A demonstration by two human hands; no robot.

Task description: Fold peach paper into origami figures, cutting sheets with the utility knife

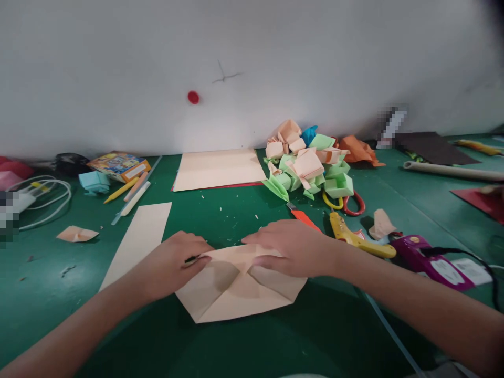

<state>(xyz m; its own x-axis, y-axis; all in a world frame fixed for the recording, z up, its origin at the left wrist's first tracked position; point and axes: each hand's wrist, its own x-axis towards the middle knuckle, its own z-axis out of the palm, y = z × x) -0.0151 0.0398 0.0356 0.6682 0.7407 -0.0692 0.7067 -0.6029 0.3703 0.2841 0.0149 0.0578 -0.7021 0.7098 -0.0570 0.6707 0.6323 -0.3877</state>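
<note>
A peach paper sheet (236,291), partly folded with creases meeting near its middle, lies on the green table (220,215) in front of me. My left hand (173,262) rests on its left upper corner, fingers curled and pinched down on the fold. My right hand (289,247) lies across the upper edge, fingers stretched flat and pressing the paper down.
A peach strip (137,241) lies left of the sheet and a larger peach sheet (218,168) farther back. A heap of folded paper pieces (311,165), scissors (346,202), an orange cutter (305,218), a yellow glue gun (354,236) and a purple tool (429,260) crowd the right. Markers (132,191) and a box (118,165) sit at left.
</note>
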